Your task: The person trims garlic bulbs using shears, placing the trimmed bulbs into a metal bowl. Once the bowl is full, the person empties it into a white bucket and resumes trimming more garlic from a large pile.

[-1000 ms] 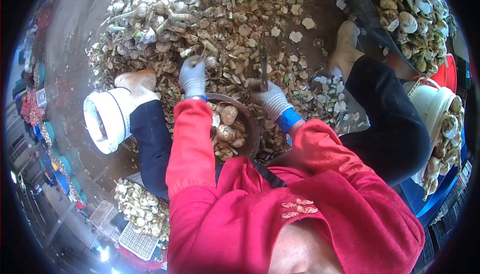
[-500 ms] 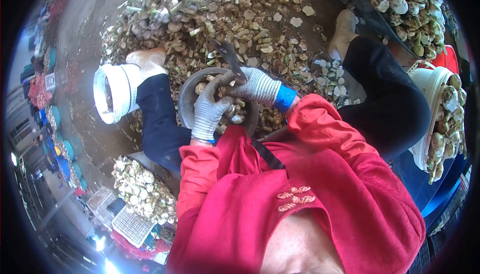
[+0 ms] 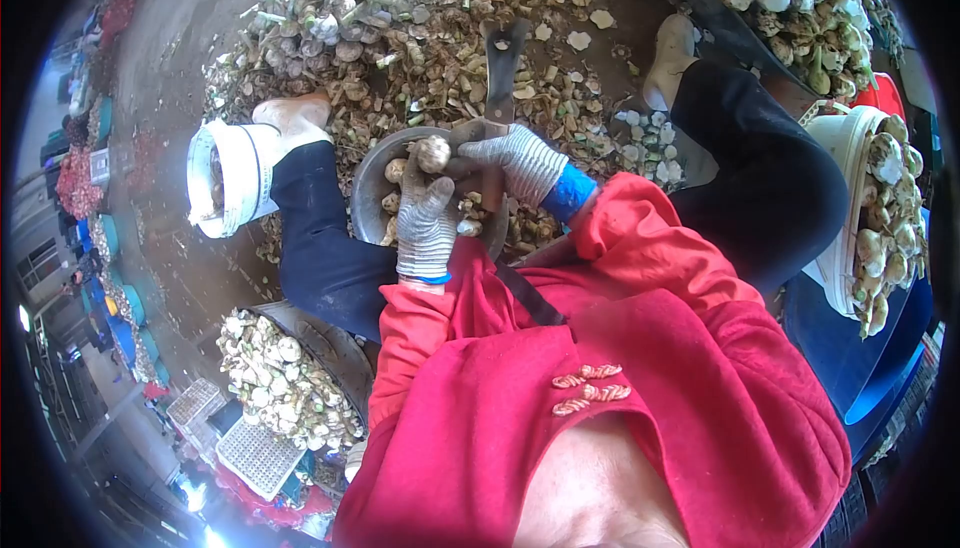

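Note:
Both hands wear striped, dirt-stained gloves. Over a round metal bowl (image 3: 362,188) holding several garlic bulbs, my left hand (image 3: 426,218) has its fingers around a garlic bulb (image 3: 433,154). To its right, my right hand (image 3: 515,160) is closed on a knife (image 3: 503,73); the wide dark blade points away from me and the handle shows below the fingers. The right fingertips are close to the bulb; whether they touch it is not clear.
Garlic with stems (image 3: 330,23) lies heaped beyond the bowl, among scattered trimmings (image 3: 450,78). A white bucket (image 3: 228,176) stands left, a garlic-filled white container (image 3: 840,208) right. More garlic is piled at lower left (image 3: 285,373) and upper right (image 3: 800,8).
The garlic bulb now shows raised between my hands. The knife has swung to point straight away from me, its handle now visible below my right hand. My left hand has shifted slightly right.

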`<state>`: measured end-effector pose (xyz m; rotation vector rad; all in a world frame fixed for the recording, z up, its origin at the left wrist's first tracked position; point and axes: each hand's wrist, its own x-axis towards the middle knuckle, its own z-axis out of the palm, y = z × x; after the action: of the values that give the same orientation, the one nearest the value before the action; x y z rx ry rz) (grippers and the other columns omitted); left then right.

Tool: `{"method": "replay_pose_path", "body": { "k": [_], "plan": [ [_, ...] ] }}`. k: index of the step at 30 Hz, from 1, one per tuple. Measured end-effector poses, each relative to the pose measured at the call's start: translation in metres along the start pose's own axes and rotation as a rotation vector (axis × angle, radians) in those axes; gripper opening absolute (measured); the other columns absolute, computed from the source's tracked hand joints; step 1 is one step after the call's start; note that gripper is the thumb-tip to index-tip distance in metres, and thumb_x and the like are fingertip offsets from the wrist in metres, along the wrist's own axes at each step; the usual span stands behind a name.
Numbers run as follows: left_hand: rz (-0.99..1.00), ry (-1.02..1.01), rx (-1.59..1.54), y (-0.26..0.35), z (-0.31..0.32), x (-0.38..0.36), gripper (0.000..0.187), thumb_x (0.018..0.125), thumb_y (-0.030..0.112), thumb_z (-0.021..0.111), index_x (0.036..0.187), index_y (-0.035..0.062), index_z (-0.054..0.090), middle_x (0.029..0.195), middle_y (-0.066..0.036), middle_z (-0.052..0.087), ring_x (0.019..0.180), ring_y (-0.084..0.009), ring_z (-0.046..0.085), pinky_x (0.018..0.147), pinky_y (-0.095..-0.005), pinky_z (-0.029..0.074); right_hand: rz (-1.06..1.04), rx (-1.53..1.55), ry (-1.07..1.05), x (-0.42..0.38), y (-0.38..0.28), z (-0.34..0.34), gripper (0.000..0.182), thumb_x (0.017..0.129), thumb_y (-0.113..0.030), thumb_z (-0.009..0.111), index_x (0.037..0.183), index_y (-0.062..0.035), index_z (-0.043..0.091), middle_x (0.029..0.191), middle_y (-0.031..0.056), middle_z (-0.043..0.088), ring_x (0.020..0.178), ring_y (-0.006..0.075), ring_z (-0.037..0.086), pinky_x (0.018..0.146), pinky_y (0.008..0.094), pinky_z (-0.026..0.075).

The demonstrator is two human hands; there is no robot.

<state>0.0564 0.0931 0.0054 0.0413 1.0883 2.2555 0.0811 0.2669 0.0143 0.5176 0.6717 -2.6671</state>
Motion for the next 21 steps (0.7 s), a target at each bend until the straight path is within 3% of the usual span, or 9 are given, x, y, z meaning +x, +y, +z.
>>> {"method": "replay_pose_path", "body": {
  "k": [2,4,7,8,13,16,19,21],
  "plan": [
    [-0.082,0.171,0.129,0.012,0.005,-0.003,0.049,0.083,0.003,0.063,0.127,0.0018,0.041,0.118,-0.013,0.052,0.105,-0.0211,0.055,0.088,-0.0325,0.048,-0.033,-0.245,0.022,-0.008,-0.008,0.006,0.019,0.081,-0.006,0.063,0.099,-0.0006,0.062,0.093,0.0111,0.065,0.081,0.0228,0.064,0.069,0.0339,0.055],
    [-0.049,0.174,0.258,0.020,0.000,-0.004,0.046,0.083,0.003,0.063,0.124,0.0022,0.042,0.115,-0.012,0.054,0.100,-0.0199,0.057,0.085,-0.0309,0.050,-0.106,-0.527,0.057,-0.019,-0.012,0.006,0.016,0.081,-0.011,0.064,0.094,-0.0026,0.063,0.090,0.0108,0.065,0.078,0.0221,0.064,0.070,0.0325,0.054],
    [-0.085,0.217,0.512,0.038,0.025,-0.008,0.048,0.081,0.005,0.066,0.122,0.0031,0.042,0.104,-0.011,0.059,0.087,-0.0167,0.061,0.072,-0.0260,0.053,-0.226,-1.328,0.035,-0.010,-0.011,-0.007,0.020,0.077,-0.015,0.065,0.094,-0.0055,0.064,0.091,0.0126,0.065,0.077,0.0260,0.064,0.071,0.0332,0.052],
    [-0.038,0.192,0.675,0.041,0.027,-0.008,0.046,0.081,0.006,0.067,0.121,0.0033,0.044,0.101,-0.010,0.060,0.085,-0.0166,0.062,0.069,-0.0251,0.053,-0.289,-1.523,0.101,-0.014,-0.010,-0.006,0.021,0.074,-0.016,0.064,0.094,-0.0090,0.064,0.093,0.0141,0.063,0.080,0.0322,0.062,0.073,0.0369,0.050],
    [0.192,0.034,1.350,0.025,-0.028,-0.021,0.040,0.077,0.010,0.072,0.112,0.0037,0.053,0.100,-0.009,0.062,0.083,-0.0167,0.063,0.071,-0.0288,0.051,-0.339,-1.701,-0.007,-0.014,0.004,-0.006,0.026,0.074,-0.010,0.060,0.099,-0.0117,0.063,0.097,0.0154,0.061,0.090,0.0354,0.061,0.076,0.0416,0.050],
    [0.093,0.075,1.194,0.040,0.026,-0.019,0.031,0.074,0.015,0.075,0.100,0.0042,0.063,0.093,-0.006,0.066,0.084,-0.0164,0.064,0.075,-0.0305,0.051,-0.286,-1.755,-0.037,-0.009,0.005,-0.006,0.030,0.071,-0.007,0.061,0.101,-0.0103,0.062,0.099,0.0168,0.060,0.091,0.0368,0.060,0.075,0.0427,0.050],
    [0.167,0.104,1.108,0.029,0.011,-0.017,0.025,0.074,0.016,0.075,0.095,0.0049,0.067,0.092,-0.005,0.067,0.082,-0.0164,0.063,0.072,-0.0306,0.052,-0.223,-1.817,-0.046,-0.009,-0.001,-0.001,0.031,0.069,-0.006,0.062,0.100,-0.0073,0.061,0.098,0.0186,0.059,0.092,0.0380,0.060,0.075,0.0433,0.051],
    [0.193,0.077,1.250,0.017,-0.015,-0.020,0.025,0.077,0.016,0.071,0.099,0.0059,0.065,0.094,-0.005,0.066,0.083,-0.0176,0.063,0.075,-0.0317,0.051,-0.211,-1.838,-0.046,-0.008,0.000,-0.002,0.032,0.068,-0.006,0.063,0.100,-0.0055,0.061,0.097,0.0197,0.059,0.091,0.0384,0.061,0.074,0.0436,0.051]
  ]
}}
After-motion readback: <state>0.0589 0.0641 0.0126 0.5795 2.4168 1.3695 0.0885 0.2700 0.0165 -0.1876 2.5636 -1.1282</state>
